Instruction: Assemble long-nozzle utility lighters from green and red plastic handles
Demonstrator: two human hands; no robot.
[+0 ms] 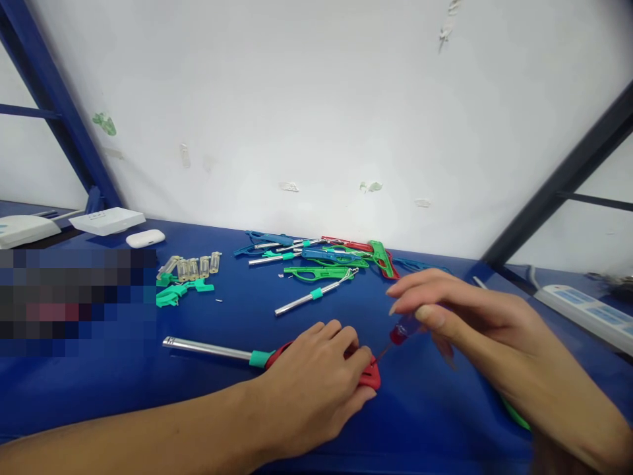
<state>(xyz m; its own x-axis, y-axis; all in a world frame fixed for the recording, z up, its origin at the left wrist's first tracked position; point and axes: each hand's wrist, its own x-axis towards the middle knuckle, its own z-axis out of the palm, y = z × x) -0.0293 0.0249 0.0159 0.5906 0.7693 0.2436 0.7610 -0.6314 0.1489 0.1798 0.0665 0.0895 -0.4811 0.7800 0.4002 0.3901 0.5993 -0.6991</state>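
Observation:
A red long-nosed gas lighter [370, 377] with a silver metal tube and a teal collar lies on the blue table. My left hand [321, 379] is wrapped over its red handle and presses it down; most of the handle is hidden beneath my fingers. In my right hand [459, 316] is a small screwdriver [398, 332] with a red and purple see-through handle. Its thin shaft slants down to the left, and the tip meets the end of the red handle beside my left fingertips.
Behind my hands lie green, blue and red lighter shells [336, 270] and a loose metal lighter tube [299, 303]. To the left are several clear fuel tanks [192, 267], teal plastic parts [182, 289] and a white case [145, 238]. A power strip [588, 313] sits at right.

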